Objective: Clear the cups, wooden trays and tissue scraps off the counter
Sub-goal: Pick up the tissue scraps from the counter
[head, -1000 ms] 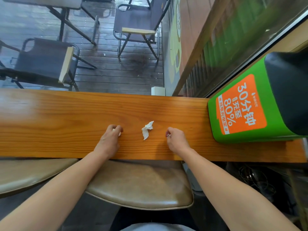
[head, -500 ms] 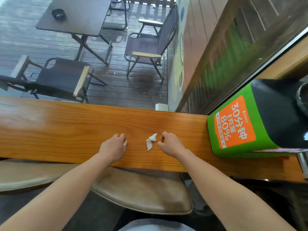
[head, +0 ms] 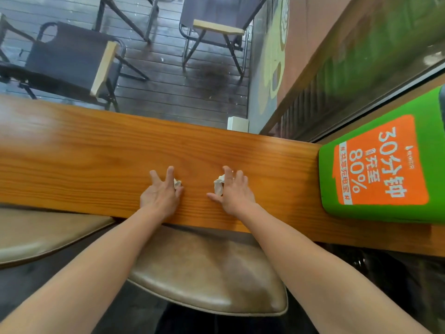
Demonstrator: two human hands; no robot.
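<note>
My left hand (head: 160, 192) rests on the wooden counter (head: 72, 165) with its outer fingers spread. A small white tissue scrap (head: 177, 182) is pinched between its thumb and the side of the forefinger. My right hand (head: 234, 192) lies flat to the right, fingers apart. A larger crumpled tissue scrap (head: 218, 185) lies on the counter between its thumb and forefinger, touching the fingers but not closed in. No cups or wooden trays are in view.
A green box with an orange label (head: 380, 162) stands on the counter's right end. Two padded stools (head: 209, 273) sit below the near edge. Beyond the far edge, glass shows a deck with folding chairs (head: 72, 61).
My right hand has slid left onto the larger scrap and opened its fingers. My left hand's fingers have spread out from a fist, with the small scrap still at its thumb.
</note>
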